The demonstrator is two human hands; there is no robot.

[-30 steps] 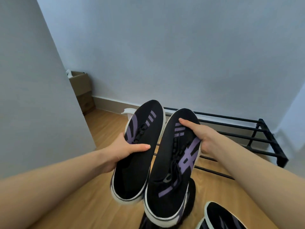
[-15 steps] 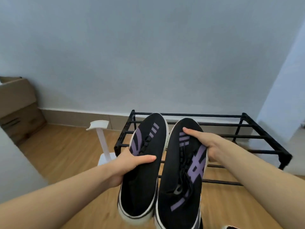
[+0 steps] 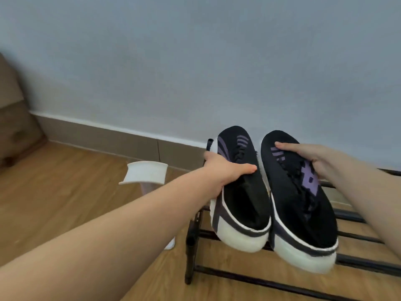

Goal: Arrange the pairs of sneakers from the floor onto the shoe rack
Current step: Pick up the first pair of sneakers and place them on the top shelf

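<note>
I hold a pair of black sneakers with purple markings and white soles, one in each hand, toes pointing at the wall. My left hand [image 3: 225, 172] grips the left sneaker [image 3: 243, 192] across its laces. My right hand [image 3: 312, 159] grips the right sneaker [image 3: 301, 203] from its right side. Both sneakers hover over the left end of the black metal shoe rack [image 3: 191, 242], heels low and close to its top bars. Whether the soles touch the bars is hidden.
A white stand [image 3: 144, 172] rises from the wooden floor [image 3: 54, 192] just left of the rack. A cardboard box [image 3: 13, 127] sits at the far left against the pale blue wall [image 3: 195, 61]. The rack's bars run off to the right.
The sneakers have moved forward and down over the rack's left end and have drawn slightly apart. The view has swung left, so the rack now sits at the right.
</note>
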